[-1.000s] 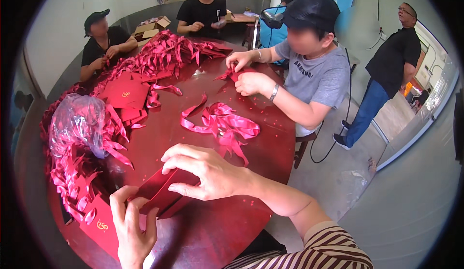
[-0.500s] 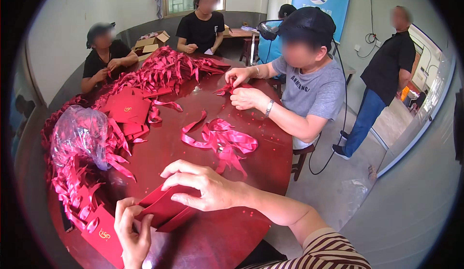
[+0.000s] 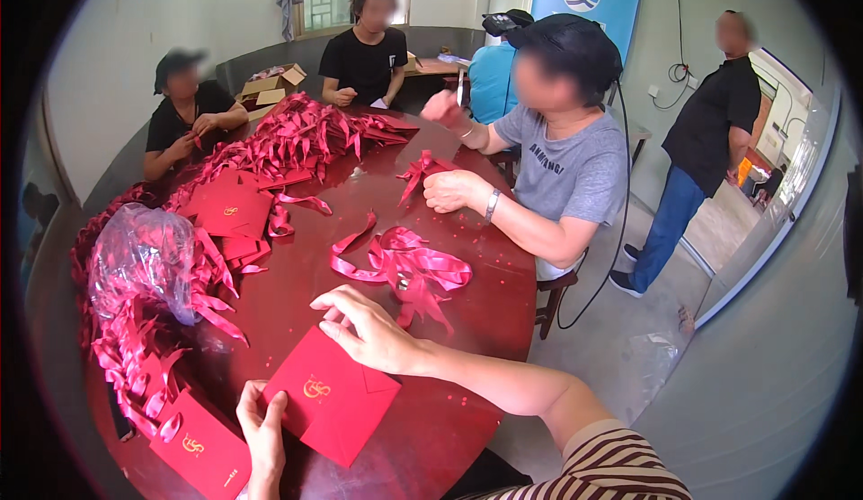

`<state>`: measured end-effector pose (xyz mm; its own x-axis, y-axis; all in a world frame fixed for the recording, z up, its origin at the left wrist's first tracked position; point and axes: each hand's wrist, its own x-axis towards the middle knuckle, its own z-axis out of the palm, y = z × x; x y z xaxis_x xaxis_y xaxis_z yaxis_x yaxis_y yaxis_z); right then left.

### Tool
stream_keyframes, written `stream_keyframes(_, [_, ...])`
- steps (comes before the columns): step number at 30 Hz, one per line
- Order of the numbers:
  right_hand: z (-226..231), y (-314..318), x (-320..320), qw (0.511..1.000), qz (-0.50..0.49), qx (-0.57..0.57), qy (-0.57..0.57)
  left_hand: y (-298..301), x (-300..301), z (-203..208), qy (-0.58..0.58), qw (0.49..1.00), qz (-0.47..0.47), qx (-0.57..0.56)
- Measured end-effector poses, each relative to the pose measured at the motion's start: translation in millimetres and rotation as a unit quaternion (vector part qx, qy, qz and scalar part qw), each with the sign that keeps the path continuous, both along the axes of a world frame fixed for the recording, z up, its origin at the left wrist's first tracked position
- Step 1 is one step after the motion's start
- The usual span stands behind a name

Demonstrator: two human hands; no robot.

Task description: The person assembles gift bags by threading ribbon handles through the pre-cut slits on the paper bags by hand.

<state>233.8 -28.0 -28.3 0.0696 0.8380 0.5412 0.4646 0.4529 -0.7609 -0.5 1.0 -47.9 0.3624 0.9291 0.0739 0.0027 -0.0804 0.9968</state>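
Above the near part of the table I hold a flat red paper envelope [image 3: 337,406] with a gold emblem, tilted with its face towards me. My left hand [image 3: 262,424] pinches its left edge, thumb in front. At its upper edge is my right hand [image 3: 369,331], fingers bent and close together over the paper; the fingertips' exact grip is partly hidden. Another red envelope [image 3: 202,446] with the same emblem lies beside my left hand. Beyond my right hand, loose pink-red satin ribbons [image 3: 404,262] lie in a tangle on the table.
A long heap of red envelopes with tied ribbons [image 3: 306,131] runs along the left of the round dark-red table [image 3: 360,194]. A clear plastic bag [image 3: 144,257] rests on it. Across the right side, a co-worker [image 3: 566,149] handles a ribboned piece. Other people sit or stand farther off.
The envelope, earlier held edge-up with its opening spread, has turned so its emblem face shows. My right hand has shifted slightly and its fingers have drawn together. The co-worker's far hand has lifted.
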Motion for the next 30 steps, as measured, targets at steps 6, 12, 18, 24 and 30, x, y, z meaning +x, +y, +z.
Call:
stream_keyframes(6, [15, 2, 30, 0.992, -0.073, 0.048, 0.086, 9, 0, -27, 0.061, 0.996, 0.026, 0.062])
stream_keyframes(12, [116, -105, 192, 0.907, -0.331, 0.251, -0.066, 5, 0, -30, 0.007, 0.996, -0.033, 0.086])
stream_keyframes(18, [266, -202, 351, 0.807, -0.567, 0.161, -0.03, 10, -4, -34, 0.009, 0.999, -0.029, 0.029])
stream_keyframes(24, [234, -135, 300, 0.853, -0.491, 0.163, -0.077, 7, 2, -21, 0.049, 0.998, -0.008, 0.05])
stream_keyframes(30, [81, -24, 52, 0.969, -0.105, 0.05, -0.216, 6, -3, -24, 0.032, 0.999, -0.015, 0.02])
